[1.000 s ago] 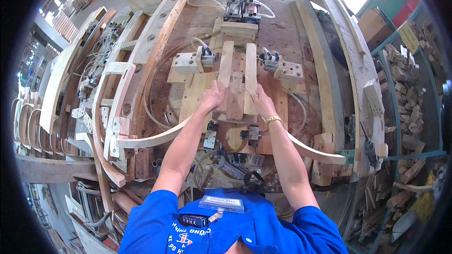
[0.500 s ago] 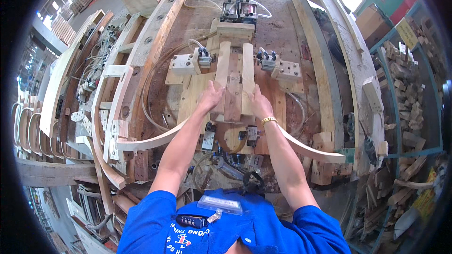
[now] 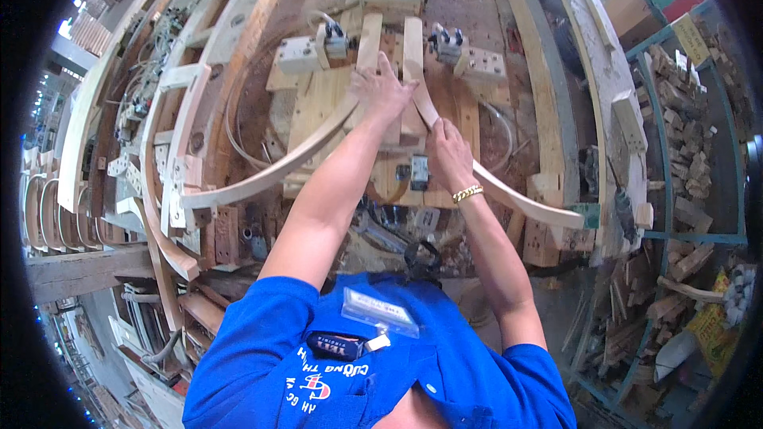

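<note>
A long curved wooden piece (image 3: 262,175) arches across a wooden jig table (image 3: 318,103); its ends reach down left and down right. My left hand (image 3: 381,89) presses on the top of the arch, between two upright wooden blocks (image 3: 413,40). My right hand (image 3: 449,155), with a gold bracelet at the wrist, grips the arch's right limb (image 3: 524,202) just below the top. Two pale clamp units (image 3: 306,48) flank the blocks, left and right.
Stacked curved wooden parts (image 3: 171,135) lie at the left of the jig. Long planks (image 3: 548,87) run along its right side. A green metal cage (image 3: 683,214) full of wood offcuts stands at the far right. Hoses loop over the table.
Both hands have moved up the jig with the curved piece. The left hand now sits higher, at the top of the arch; the right hand stays lower on the right limb.
</note>
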`<action>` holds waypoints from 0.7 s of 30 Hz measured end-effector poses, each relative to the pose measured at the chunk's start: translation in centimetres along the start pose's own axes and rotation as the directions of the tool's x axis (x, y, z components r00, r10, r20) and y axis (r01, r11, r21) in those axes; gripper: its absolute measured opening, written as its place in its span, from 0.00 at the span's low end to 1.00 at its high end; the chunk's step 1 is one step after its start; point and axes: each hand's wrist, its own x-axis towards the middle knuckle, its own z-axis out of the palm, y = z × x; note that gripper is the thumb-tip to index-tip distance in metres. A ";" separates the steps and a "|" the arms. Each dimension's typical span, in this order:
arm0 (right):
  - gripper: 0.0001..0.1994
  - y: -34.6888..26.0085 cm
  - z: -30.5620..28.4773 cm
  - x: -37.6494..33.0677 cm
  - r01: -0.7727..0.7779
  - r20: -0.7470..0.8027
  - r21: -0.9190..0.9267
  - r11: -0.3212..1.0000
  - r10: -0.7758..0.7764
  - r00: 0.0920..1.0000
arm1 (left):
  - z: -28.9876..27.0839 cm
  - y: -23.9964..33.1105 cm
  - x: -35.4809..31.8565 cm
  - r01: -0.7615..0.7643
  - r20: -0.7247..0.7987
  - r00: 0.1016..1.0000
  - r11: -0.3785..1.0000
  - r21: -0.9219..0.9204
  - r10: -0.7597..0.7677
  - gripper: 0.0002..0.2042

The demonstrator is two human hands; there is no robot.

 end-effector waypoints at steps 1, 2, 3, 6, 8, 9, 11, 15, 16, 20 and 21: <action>0.26 0.3 -0.1 -0.8 0.041 -0.035 -0.051 0.998 -0.043 0.998 | 0.6 0.0 -0.3 -0.010 -0.060 0.998 0.999 0.052 0.013 0.48; 0.25 0.4 -0.2 -1.3 0.073 -0.065 -0.101 0.992 -0.079 0.995 | 1.0 -0.1 -0.2 -0.017 -0.066 0.998 0.998 0.068 0.022 0.49; 0.24 0.5 -0.4 -1.9 0.067 -0.040 -0.164 0.984 -0.075 0.996 | 1.4 -0.2 -0.3 -0.005 -0.026 1.000 0.996 0.089 0.008 0.49; 0.19 0.2 -1.3 -3.9 0.201 -0.115 0.082 0.976 -0.191 0.975 | 1.6 -0.4 0.2 -0.037 -0.056 0.998 0.996 0.079 0.041 0.49; 0.15 -0.4 -1.8 -5.6 0.310 -0.221 0.215 0.926 -0.263 0.939 | 1.2 0.0 0.5 -0.055 -0.025 0.998 0.991 0.124 0.059 0.48; 0.14 -0.7 -1.9 -6.5 0.263 -0.187 0.263 0.928 -0.219 0.958 | 0.9 0.2 0.7 -0.071 0.013 0.997 0.986 0.152 0.070 0.48; 0.12 -1.3 -1.9 -7.8 0.167 -0.120 0.354 0.920 -0.133 0.984 | 0.2 0.5 0.6 -0.099 0.061 0.994 0.978 0.185 0.089 0.47; 0.11 -1.8 -0.8 -8.2 0.145 -0.121 0.398 0.906 -0.105 0.987 | -0.7 0.8 0.4 -0.129 0.085 0.990 0.976 0.176 0.115 0.46; 0.10 -1.8 -0.6 -8.0 0.157 -0.132 0.379 0.912 -0.115 0.985 | -0.7 0.8 0.3 -0.128 0.071 0.991 0.975 0.180 0.117 0.46; 0.07 -1.7 0.1 -7.0 0.085 -0.086 0.470 0.878 -0.050 0.995 | 0.2 0.5 0.1 -0.140 0.033 0.990 0.963 0.231 0.136 0.46; 0.07 -1.5 0.2 -6.7 -0.002 -0.005 0.488 0.873 0.005 1.000 | 0.6 0.5 0.3 -0.134 -0.016 0.990 0.956 0.262 0.143 0.46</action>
